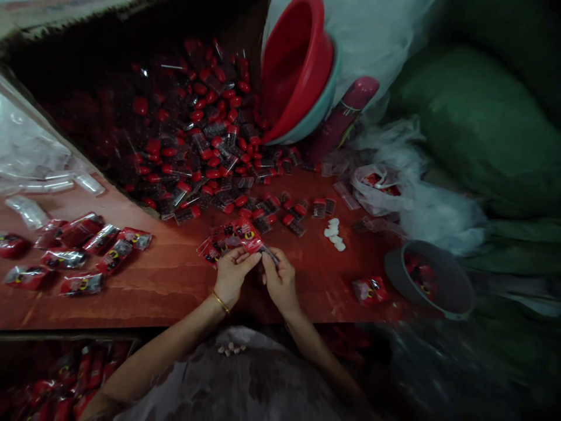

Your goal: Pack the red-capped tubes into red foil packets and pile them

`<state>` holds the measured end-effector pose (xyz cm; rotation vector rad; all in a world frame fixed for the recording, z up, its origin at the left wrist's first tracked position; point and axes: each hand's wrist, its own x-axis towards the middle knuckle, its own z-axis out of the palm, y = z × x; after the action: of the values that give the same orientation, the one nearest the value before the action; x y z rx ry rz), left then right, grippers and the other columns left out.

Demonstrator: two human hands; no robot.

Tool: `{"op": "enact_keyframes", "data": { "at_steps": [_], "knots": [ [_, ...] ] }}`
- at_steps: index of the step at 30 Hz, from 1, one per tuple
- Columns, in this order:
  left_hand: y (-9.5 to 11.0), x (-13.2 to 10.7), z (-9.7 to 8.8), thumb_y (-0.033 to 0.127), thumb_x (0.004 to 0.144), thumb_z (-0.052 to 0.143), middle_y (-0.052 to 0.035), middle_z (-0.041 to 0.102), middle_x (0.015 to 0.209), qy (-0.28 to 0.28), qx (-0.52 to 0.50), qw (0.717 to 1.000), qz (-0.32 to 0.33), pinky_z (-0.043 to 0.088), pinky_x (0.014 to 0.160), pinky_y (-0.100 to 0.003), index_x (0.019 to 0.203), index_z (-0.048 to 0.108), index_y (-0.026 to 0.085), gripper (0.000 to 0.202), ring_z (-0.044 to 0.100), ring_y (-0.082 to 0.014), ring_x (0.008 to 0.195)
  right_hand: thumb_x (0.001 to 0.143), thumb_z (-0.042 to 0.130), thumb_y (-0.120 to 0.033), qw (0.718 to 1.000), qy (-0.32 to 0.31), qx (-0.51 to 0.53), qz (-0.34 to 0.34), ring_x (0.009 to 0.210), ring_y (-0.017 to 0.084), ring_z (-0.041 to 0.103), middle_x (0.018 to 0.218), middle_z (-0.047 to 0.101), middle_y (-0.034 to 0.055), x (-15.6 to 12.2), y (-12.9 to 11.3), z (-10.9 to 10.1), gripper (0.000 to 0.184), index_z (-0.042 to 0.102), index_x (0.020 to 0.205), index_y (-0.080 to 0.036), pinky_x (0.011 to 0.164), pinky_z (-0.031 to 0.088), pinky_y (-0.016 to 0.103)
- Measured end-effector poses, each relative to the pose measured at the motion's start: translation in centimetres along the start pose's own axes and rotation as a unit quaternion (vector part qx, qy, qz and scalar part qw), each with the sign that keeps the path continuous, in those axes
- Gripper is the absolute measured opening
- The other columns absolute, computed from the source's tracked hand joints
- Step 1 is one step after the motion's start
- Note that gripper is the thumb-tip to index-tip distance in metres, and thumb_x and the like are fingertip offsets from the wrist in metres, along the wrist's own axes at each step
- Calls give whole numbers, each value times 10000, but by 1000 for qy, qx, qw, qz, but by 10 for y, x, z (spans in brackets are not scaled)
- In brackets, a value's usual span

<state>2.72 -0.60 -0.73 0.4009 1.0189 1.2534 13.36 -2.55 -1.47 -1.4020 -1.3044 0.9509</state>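
In front of me, both hands meet at a small red printed plastic packet (pixel 250 238). My left hand (pixel 230 278), with a gold bangle at the wrist, pinches its lower edge between thumb and fingers. My right hand (pixel 281 283) is closed at the packet's right end, where a greyish, see-through part shows; whether a container is inside, I cannot tell. Flat red packets (pixel 214 242) lie fanned out just beyond my left hand. Past them sit several small clear containers with red caps (pixel 293 219), filled with dark pieces.
A tipped cardboard box (pixel 127 202) spills many red-capped containers onto the red table (pixel 175 292). Filled packets (pixel 83 257) lie left. Red basin (pixel 291 76), spray can (pixel 339 120), white pieces (pixel 335 235), plastic bag (pixel 381 196) and grey bucket (pixel 397 272) stand rightward.
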Motion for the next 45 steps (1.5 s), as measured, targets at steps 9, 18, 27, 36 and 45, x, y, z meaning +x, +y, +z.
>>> {"op": "enact_keyframes", "data": {
  "at_steps": [9,18,27,36,45],
  "knots": [
    [12,12,-7,354,511,822,-20,711,709,-38,19,999,16,465,705,-241,713,708,144,313,612,-109,652,881,462,-304,989,33,-104,-104,622,126,559,707,596,3,2,-1,7,147,537,931,-188,578,437,236],
    [20,16,-10,425,602,761,-32,713,725,-61,39,995,64,473,750,-264,724,703,144,312,635,-139,706,877,468,-314,994,-2,-62,-89,620,133,561,678,588,-5,5,-5,19,157,540,948,-194,560,427,238],
    [13,9,-6,418,650,726,-22,680,616,-105,75,991,22,484,500,-237,845,702,154,329,594,-126,504,893,444,-417,993,-9,114,25,398,70,393,545,433,-72,3,-5,27,224,526,874,-209,375,324,188],
    [26,3,-3,520,718,623,12,608,546,-113,166,980,-2,337,286,-199,1090,637,140,532,472,-90,323,837,516,-481,945,-58,308,98,347,37,323,587,489,-79,-1,3,36,264,541,841,-218,340,327,174],
    [19,-5,-1,567,788,505,11,564,575,-85,169,971,147,419,532,-222,677,620,172,427,491,-101,525,861,495,-456,980,-36,193,40,422,55,407,650,543,-41,3,-7,19,261,536,863,-197,389,341,176]
  ]
}}
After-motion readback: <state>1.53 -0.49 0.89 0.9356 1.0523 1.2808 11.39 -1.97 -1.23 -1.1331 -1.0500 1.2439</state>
